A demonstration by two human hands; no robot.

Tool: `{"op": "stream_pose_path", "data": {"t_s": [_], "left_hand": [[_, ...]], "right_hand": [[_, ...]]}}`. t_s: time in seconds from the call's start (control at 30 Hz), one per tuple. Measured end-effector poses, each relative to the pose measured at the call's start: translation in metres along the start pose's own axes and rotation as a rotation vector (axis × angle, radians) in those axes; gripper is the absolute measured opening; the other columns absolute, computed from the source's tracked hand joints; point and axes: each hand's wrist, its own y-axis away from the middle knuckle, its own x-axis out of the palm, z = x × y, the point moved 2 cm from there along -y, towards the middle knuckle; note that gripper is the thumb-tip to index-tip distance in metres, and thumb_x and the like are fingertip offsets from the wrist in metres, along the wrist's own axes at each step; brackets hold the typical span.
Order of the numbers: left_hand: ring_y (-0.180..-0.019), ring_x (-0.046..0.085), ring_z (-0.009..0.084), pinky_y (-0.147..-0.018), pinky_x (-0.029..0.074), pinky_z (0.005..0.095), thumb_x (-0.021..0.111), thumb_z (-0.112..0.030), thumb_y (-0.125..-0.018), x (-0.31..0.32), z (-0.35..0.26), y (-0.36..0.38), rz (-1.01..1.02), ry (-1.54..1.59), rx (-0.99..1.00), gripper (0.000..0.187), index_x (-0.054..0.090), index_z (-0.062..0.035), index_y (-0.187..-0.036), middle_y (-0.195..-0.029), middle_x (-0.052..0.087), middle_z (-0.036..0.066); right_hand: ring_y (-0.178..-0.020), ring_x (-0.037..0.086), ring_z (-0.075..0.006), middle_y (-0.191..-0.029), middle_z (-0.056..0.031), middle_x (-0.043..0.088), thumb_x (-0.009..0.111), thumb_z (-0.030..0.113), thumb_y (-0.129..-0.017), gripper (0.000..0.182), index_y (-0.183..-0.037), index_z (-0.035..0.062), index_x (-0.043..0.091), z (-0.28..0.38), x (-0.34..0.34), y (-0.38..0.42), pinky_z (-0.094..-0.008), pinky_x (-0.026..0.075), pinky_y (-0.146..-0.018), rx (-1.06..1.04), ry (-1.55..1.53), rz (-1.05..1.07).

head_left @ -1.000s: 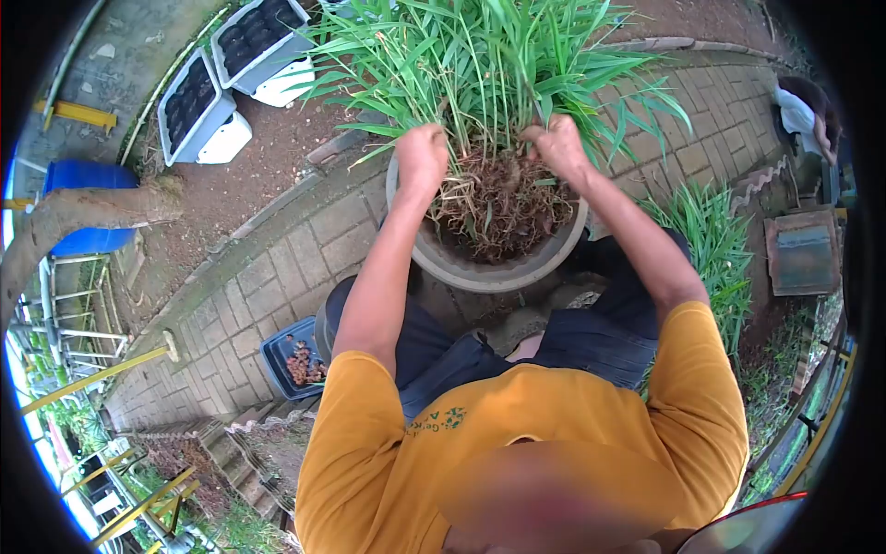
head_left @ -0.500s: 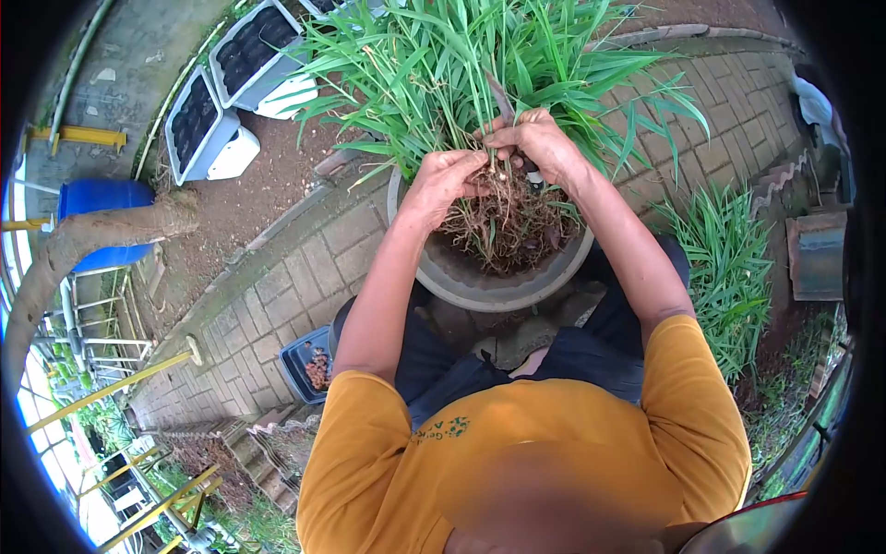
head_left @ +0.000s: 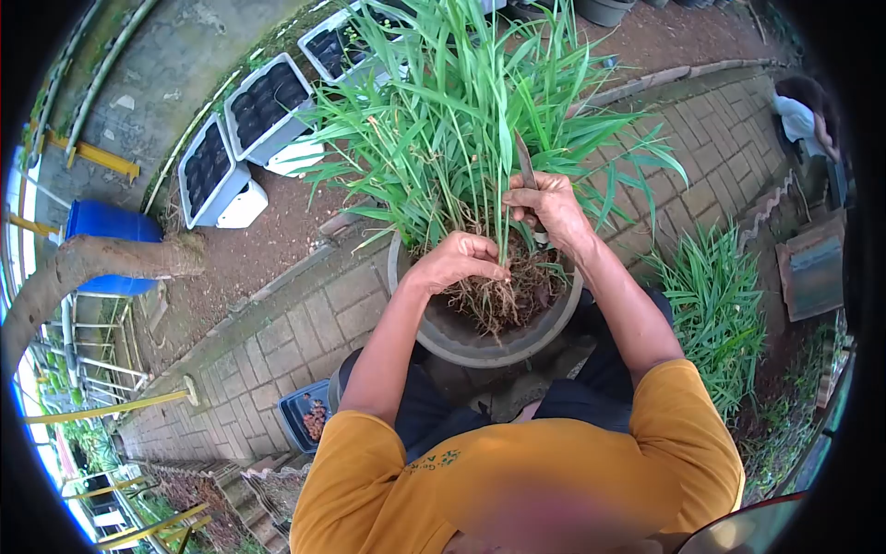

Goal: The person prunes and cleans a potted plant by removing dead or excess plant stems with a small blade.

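Observation:
A clump of leafy green plants (head_left: 434, 129) with a tangled brown root mass (head_left: 494, 300) sits in a round grey pot (head_left: 461, 349) between my knees. My left hand (head_left: 461, 263) is closed at the base of the stems, its fingers pinching a plant stem just above the roots. My right hand (head_left: 551, 210) is wrapped round a knife (head_left: 525, 162), its dark blade pointing up and away beside the stems. Part of the knife's handle shows below the palm. The fingertips of both hands are partly hidden by leaves and roots.
A small blue tray (head_left: 297, 406) with reddish-brown pieces stands left on the brick paving (head_left: 277, 319). More cut-looking greenery (head_left: 711, 314) lies to the right. Grey planter boxes (head_left: 268, 111), a blue barrel (head_left: 111, 242) and a tree trunk (head_left: 101, 254) are at left. A person (head_left: 805, 115) is far right.
My hands have moved apart: the right one is now higher beside the stems, with the knife blade more in view. The view has tilted up, so the pot appears lower.

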Motion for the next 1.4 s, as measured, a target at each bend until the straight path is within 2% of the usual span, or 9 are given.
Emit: {"op": "stream_pose_path", "data": {"t_s": [0.4,0.6,0.9,1.03,1.07,1.17,1.2,1.3,1.4], "left_hand": [[-0.084,0.068,0.0218,-0.076,0.059,0.0386,0.064,-0.005,-0.085,-0.022,0.005,-0.016,-0.245,0.163,0.046,0.017,0.065,0.005,-0.099,-0.092,0.068,0.012],[-0.083,0.066,0.0177,-0.072,0.058,0.033,0.064,-0.008,-0.088,-0.038,-0.005,-0.011,-0.573,0.161,0.228,0.017,0.066,0.0055,-0.099,-0.096,0.068,0.011],[-0.069,0.064,0.0119,-0.064,0.051,0.0266,0.065,-0.015,-0.088,-0.048,-0.011,-0.004,-0.722,0.077,0.32,0.015,0.068,-0.0008,-0.086,-0.079,0.068,0.005],[-0.071,0.067,0.0164,-0.066,0.055,0.0291,0.066,-0.018,-0.088,-0.055,-0.017,0.006,-0.748,0.271,0.295,0.017,0.065,-0.0017,-0.089,-0.08,0.069,0.009],[-0.073,0.067,0.0175,-0.068,0.055,0.03,0.066,-0.019,-0.088,-0.054,-0.019,0.007,-0.744,0.282,0.284,0.018,0.065,-0.0011,-0.09,-0.081,0.069,0.01],[-0.076,0.068,0.0218,-0.071,0.057,0.0342,0.066,-0.018,-0.088,-0.051,-0.02,0.004,-0.707,0.384,0.312,0.02,0.062,0.0004,-0.092,-0.085,0.068,0.014],[-0.077,0.068,0.0227,-0.072,0.058,0.035,0.066,-0.018,-0.088,-0.051,-0.019,0.002,-0.7,0.433,0.347,0.02,0.061,0.0009,-0.093,-0.086,0.068,0.015],[-0.078,0.068,0.0249,-0.072,0.059,0.0373,0.065,-0.015,-0.088,-0.054,-0.019,0.001,-0.727,0.531,0.401,0.021,0.059,0.0029,-0.097,-0.088,0.067,0.017],[-0.078,0.068,0.0244,-0.071,0.059,0.0368,0.065,-0.013,-0.088,-0.051,-0.019,-0.001,-0.734,0.564,0.422,0.018,0.06,0.0027,-0.097,-0.088,0.067,0.016]], "right_hand": [[-0.05,0.049,-0.0069,-0.063,-0.0015,0.059,0.072,0.01,-0.075,0.014,-0.082,0.0014,0.063,0.02,-0.001,-0.012,-0.0217,0.037,-0.046,-0.19,0.09,-0.25],[-0.048,0.048,-0.0086,-0.064,-0.0049,0.062,0.074,0.02,-0.075,0.023,-0.085,-0.0017,0.071,0.015,0.026,-0.003,-0.0249,0.04,-0.046,0.102,0.464,0.015],[-0.045,0.049,-0.0054,-0.067,-0.0043,0.065,0.065,0.009,-0.082,0.01,-0.076,0.0014,0.066,-0.012,0.022,-0.019,-0.0199,0.033,-0.04,0.007,0.216,-0.093],[-0.053,0.06,-0.0244,-0.062,-0.0143,0.062,0.063,0.017,-0.081,0.023,-0.078,-0.0053,0.065,-0.005,0.011,-0.022,-0.0367,0.048,-0.054,-0.196,0.754,-0.207],[-0.068,0.063,-0.038,-0.069,-0.0244,0.061,0.059,0.026,-0.086,0.032,-0.082,-0.0057,0.064,-0.005,0.012,-0.02,-0.045,0.049,-0.069,-0.164,0.996,-0.233],[-0.082,0.061,-0.0434,-0.079,-0.0302,0.06,0.052,0.032,-0.091,0.039,-0.086,-0.0044,0.064,-0.007,0.035,-0.005,-0.0478,0.046,-0.078,-0.56,0.991,-0.407],[-0.087,0.059,-0.0424,-0.084,-0.0319,0.06,0.046,0.036,-0.094,0.045,-0.092,-0.0051,0.065,0.004,0.039,0.001,-0.0483,0.045,-0.08,-0.268,0.856,-0.178],[-0.059,0.058,-0.0222,-0.075,-0.0182,0.063,0.048,0.03,-0.094,0.041,-0.102,-0.0054,0.065,-0.009,0.047,0.01,-0.0368,0.047,-0.059,-0.206,0.602,-0.094],[-0.051,0.053,-0.0117,-0.073,-0.0099,0.064,0.051,0.022,-0.093,0.034,-0.108,-0.0063,0.061,-0.02,0.051,0.005,-0.0257,0.042,-0.048,-0.095,0.385,-0.024]]}}
